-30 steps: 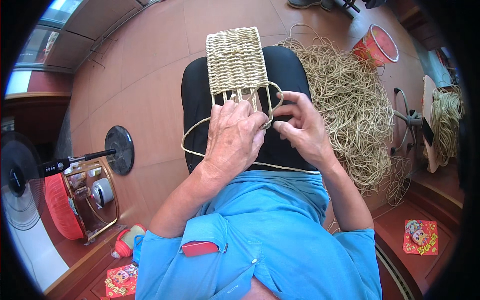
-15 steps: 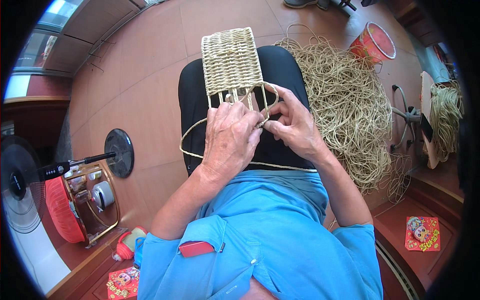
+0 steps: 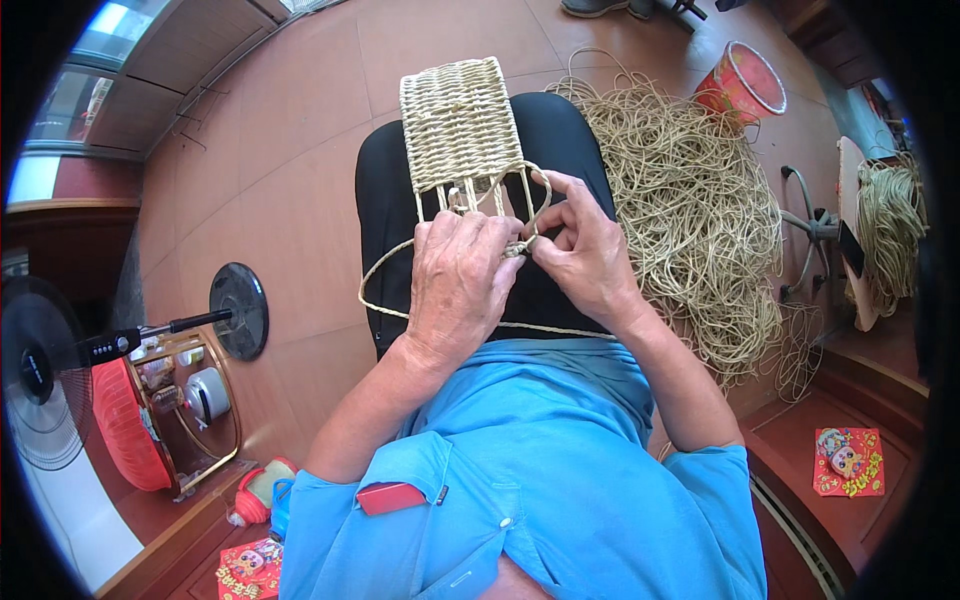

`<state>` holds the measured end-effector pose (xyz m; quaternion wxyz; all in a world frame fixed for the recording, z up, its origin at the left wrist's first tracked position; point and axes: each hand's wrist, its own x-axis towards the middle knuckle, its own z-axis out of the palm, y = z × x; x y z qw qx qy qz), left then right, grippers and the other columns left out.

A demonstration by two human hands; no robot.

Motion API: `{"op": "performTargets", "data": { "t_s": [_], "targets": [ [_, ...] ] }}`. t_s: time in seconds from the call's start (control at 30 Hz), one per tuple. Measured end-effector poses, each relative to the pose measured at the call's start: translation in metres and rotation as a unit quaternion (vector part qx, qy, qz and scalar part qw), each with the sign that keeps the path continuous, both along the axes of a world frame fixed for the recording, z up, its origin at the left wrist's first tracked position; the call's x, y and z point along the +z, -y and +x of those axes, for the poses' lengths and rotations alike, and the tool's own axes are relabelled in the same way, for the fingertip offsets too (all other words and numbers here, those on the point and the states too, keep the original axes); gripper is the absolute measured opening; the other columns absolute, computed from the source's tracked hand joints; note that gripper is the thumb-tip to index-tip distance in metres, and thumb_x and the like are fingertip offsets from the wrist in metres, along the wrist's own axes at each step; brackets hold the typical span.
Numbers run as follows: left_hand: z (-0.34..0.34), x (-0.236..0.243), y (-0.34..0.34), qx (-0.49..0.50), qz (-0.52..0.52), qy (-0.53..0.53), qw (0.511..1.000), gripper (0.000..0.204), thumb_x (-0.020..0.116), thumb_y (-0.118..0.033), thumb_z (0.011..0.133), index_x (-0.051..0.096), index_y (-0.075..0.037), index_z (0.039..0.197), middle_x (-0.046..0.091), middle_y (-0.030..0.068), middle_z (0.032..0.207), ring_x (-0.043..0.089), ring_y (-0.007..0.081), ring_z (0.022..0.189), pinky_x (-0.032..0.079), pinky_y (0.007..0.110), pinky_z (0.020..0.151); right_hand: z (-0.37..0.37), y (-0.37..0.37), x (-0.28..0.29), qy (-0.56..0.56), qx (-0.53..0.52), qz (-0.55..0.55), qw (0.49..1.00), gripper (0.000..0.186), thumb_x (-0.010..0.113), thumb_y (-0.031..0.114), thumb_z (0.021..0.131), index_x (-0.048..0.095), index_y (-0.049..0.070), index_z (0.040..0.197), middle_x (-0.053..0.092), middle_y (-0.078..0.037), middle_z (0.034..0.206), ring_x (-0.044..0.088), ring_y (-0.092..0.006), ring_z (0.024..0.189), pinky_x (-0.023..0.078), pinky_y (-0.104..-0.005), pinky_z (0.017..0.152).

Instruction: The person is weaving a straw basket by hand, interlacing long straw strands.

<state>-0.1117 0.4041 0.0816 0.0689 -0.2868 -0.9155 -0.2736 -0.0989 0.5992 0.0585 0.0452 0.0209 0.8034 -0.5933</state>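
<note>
A woven basket (image 3: 462, 125) of pale straw cord rests on my dark-trousered lap, its closely woven part away from me and bare upright cords running toward my hands. My left hand (image 3: 462, 275) is closed over the near edge of the weaving, thumb and fingers gripping it. My right hand (image 3: 580, 245) pinches a straw cord (image 3: 545, 205) that curves in a loop beside the basket's right corner. Another length of that cord bows out left of my left hand and crosses my lap. What lies beneath my left fingers is hidden.
A big tangled heap of straw cord (image 3: 690, 220) covers the floor at right, near a red bucket (image 3: 755, 82). More cord hangs from a board (image 3: 853, 235) at far right. A fan (image 3: 40, 370) and its round base (image 3: 238, 311) stand left.
My left fingers have shifted slightly, showing a little more of the woven edge between my hands. My right fingertips have moved slightly at the cord. The basket stays in place.
</note>
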Motion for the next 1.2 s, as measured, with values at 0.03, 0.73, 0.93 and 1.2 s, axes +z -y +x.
{"op": "performTargets", "data": {
  "t_s": [0.03, 0.73, 0.93, 1.2],
  "targets": [
    [0.0, 0.0, 0.0, -0.001, 0.0, 0.0, 1.0, 0.032, 0.087, -0.012, 0.086, 0.076, -0.012, 0.116, 0.072, 0.0064, 0.103, 0.065, 0.0298, 0.1, 0.045, 0.046, 0.091, 0.001, 0.004, 0.002, -0.02, -0.028, 0.027, 0.999, 0.067, 0.076, -0.001, 0.092, 0.054, 0.007, 0.155, 0.076, -0.009, 0.093, 0.07, -0.0128, 0.069, 0.059, -0.031, 0.067],
    [-0.001, -0.002, 0.003, -0.017, -0.017, -0.01, 1.0, 0.025, 0.084, -0.012, 0.089, 0.077, -0.011, 0.112, 0.071, 0.0047, 0.103, 0.063, 0.0287, 0.1, 0.045, 0.046, 0.091, -0.001, 0.006, -0.009, 0.048, -0.041, -0.102, 0.993, 0.05, 0.067, -0.004, 0.091, 0.058, 0.001, 0.14, 0.076, -0.008, 0.096, 0.074, -0.009, 0.077, 0.062, -0.0262, 0.066],
    [-0.001, -0.005, 0.002, -0.017, -0.01, -0.015, 1.0, 0.025, 0.084, -0.013, 0.089, 0.077, -0.011, 0.113, 0.072, 0.0049, 0.103, 0.063, 0.0287, 0.101, 0.045, 0.046, 0.092, 0.005, 0.003, -0.008, 0.047, -0.057, -0.133, 0.988, 0.044, 0.07, -0.001, 0.098, 0.057, 0.001, 0.14, 0.075, -0.006, 0.098, 0.072, -0.0079, 0.079, 0.064, -0.0262, 0.065],
    [0.004, -0.012, -0.001, 0.016, 0.025, -0.051, 0.998, 0.025, 0.085, -0.014, 0.089, 0.076, -0.013, 0.113, 0.07, 0.0053, 0.106, 0.065, 0.0279, 0.102, 0.046, 0.046, 0.092, 0.018, -0.01, -0.012, 0.07, -0.088, -0.368, 0.923, 0.022, 0.068, 0.002, 0.099, 0.054, 0.009, 0.113, 0.068, -0.004, 0.104, 0.068, -0.0123, 0.1, 0.055, -0.0317, 0.098]
  ]
}}
